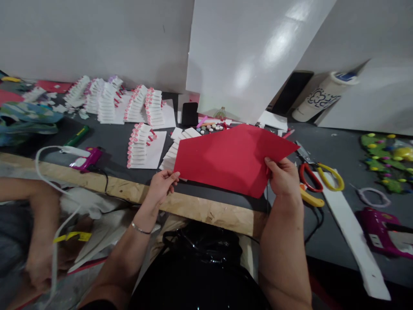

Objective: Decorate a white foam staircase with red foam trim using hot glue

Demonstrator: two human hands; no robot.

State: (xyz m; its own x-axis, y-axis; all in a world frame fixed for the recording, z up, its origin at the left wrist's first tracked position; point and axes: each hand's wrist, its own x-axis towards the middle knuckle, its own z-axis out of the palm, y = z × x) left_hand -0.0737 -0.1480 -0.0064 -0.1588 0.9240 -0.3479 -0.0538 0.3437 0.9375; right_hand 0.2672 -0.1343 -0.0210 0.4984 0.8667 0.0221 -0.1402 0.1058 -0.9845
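A large red sheet (222,161), with angled edges, is held up above the front of the dark table. My left hand (161,186) pinches its lower left corner between thumb and fingers. At the right side my right hand (282,174) is closed on the same sheet, thumb on the near face. Partly behind the sheet lie folded white paper strips (171,156). Just right of my right hand are scissors (318,175) with one red and one yellow handle, and a yellow-handled tool (311,197) beside them.
White paper pieces with pink-tipped strips (138,146) lie left and behind. A purple glue gun (86,158) rests at left, another purple glue gun (382,232) at right. A long white strip (351,232), a tumbler (322,97) and a co-worker's arm (41,228) are also around.
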